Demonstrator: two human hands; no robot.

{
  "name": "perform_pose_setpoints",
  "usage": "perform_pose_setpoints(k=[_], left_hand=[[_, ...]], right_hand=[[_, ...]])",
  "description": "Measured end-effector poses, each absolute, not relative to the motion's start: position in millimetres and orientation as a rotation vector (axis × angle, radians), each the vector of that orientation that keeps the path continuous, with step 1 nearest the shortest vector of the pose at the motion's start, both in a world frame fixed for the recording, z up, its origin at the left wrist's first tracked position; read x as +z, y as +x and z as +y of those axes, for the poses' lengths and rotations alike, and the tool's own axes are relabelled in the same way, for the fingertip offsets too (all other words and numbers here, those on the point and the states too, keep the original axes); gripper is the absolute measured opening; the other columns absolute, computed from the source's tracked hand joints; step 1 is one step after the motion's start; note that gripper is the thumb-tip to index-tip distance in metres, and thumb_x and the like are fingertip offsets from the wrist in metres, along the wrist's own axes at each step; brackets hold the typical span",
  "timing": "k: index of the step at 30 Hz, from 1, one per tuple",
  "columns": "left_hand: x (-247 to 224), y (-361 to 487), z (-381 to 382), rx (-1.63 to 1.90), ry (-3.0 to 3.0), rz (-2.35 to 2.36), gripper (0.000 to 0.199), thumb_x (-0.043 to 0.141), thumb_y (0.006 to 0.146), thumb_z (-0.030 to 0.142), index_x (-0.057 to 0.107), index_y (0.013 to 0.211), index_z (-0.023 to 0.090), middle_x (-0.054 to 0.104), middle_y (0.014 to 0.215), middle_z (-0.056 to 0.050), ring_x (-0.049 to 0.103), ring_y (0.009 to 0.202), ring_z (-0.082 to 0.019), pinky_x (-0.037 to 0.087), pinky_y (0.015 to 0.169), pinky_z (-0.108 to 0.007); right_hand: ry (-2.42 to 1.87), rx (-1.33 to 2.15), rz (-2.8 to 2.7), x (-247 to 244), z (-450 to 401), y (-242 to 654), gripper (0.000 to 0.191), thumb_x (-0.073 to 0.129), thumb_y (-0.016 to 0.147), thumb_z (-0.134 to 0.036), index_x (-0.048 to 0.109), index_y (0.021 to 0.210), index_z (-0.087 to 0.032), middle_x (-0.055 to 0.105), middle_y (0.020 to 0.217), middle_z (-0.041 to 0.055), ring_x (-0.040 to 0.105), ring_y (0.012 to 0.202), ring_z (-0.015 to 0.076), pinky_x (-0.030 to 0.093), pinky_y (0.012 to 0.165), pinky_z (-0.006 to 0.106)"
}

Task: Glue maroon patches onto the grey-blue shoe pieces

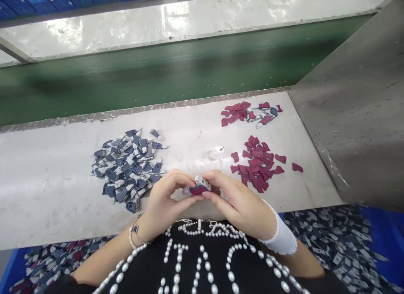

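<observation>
Close to my body, at the table's front edge, both hands hold one small grey, blue and dark red part [200,188]. The fingers of my left hand [170,197] pinch its left end, and my right hand [238,201] grips its right side. Left of my hands lies a heap of blue-and-grey parts [128,167]. To the right is a pile of dark red pieces [257,163]. Behind that pile sit more red pieces [235,113] beside a few grey, blue and red parts [267,115]. A small white object [217,151] stands on the table between the heaps.
Beyond the white table [189,132] runs a green belt [176,77], with a pale ledge and blue crates [57,1] behind. A metal panel [356,104] rises at the right. Blue bins of parts are below the front edge, at left [59,260] and right [334,239].
</observation>
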State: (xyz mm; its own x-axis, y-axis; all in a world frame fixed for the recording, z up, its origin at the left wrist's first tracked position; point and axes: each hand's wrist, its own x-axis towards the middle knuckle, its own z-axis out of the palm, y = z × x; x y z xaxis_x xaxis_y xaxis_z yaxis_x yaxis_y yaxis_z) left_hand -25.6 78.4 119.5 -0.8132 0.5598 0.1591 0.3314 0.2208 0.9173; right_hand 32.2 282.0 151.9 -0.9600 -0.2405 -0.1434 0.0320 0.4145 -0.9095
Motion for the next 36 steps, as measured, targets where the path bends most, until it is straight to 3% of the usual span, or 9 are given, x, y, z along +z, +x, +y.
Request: perform_pose_setpoints(k=[3,9,16,24,30,36], left_hand=[[120.8,-27.9,76.7,1.467,0.813,2.358,0.024,0.076,0.084,0.022,0.064,0.104,0.022,0.071,0.091,-0.002,0.070,0.082,-0.016,0.059,0.072,-0.027],[132.1,-34.6,76.1,1.260,0.889,2.343,0.009,0.075,0.085,0.024,0.067,0.089,0.022,0.069,0.076,0.002,0.064,0.069,-0.013,0.052,0.064,-0.024],[134.3,-36.5,79.6,1.361,0.675,2.226,0.027,0.081,0.078,0.030,0.059,0.068,0.018,0.061,0.063,0.004,0.055,0.060,-0.011,0.043,0.059,-0.024],[132.4,-36.6,78.5,1.227,0.642,2.258,0.022,0.080,0.080,0.036,0.067,0.083,0.019,0.067,0.075,0.001,0.057,0.068,-0.014,0.045,0.065,-0.027],[127.3,-32.1,75.8,1.263,0.814,2.345,0.022,0.077,0.082,0.028,0.058,0.075,0.018,0.059,0.066,0.004,0.052,0.061,-0.011,0.040,0.059,-0.023],[120.8,-29.4,76.9,1.323,0.817,2.325,0.022,0.076,0.081,0.027,0.058,0.073,0.018,0.057,0.063,0.005,0.051,0.059,-0.010,0.040,0.058,-0.022]], right_hand=[[-0.184,-1.465,2.484,150.9,279.8,31.0,0.010,0.046,0.102,-0.019,0.054,0.108,-0.021,0.065,0.094,0.0044,0.062,0.085,0.0203,0.047,0.074,0.033],[-0.294,-1.352,2.551,149.4,276.8,32.2,0.015,0.046,0.102,-0.017,0.056,0.113,-0.019,0.068,0.102,0.0074,0.062,0.091,0.0229,0.049,0.078,0.036],[-0.413,-1.282,2.548,148.6,275.3,32.1,0.020,0.044,0.099,-0.006,0.059,0.108,-0.016,0.065,0.094,0.0068,0.059,0.088,0.0228,0.049,0.074,0.035],[-0.438,-1.271,2.536,150.5,275.8,28.6,0.022,0.044,0.097,-0.004,0.058,0.112,-0.014,0.066,0.096,0.0078,0.059,0.088,0.0237,0.050,0.074,0.037],[-0.473,-1.228,2.570,148.5,274.0,29.2,0.021,0.043,0.099,-0.006,0.059,0.110,-0.013,0.065,0.097,0.0086,0.058,0.089,0.0241,0.049,0.075,0.037],[-0.512,-1.216,2.653,146.1,266.3,29.8,0.012,0.048,0.099,-0.010,0.058,0.093,-0.014,0.061,0.084,0.0053,0.054,0.080,0.0219,0.045,0.070,0.035]])
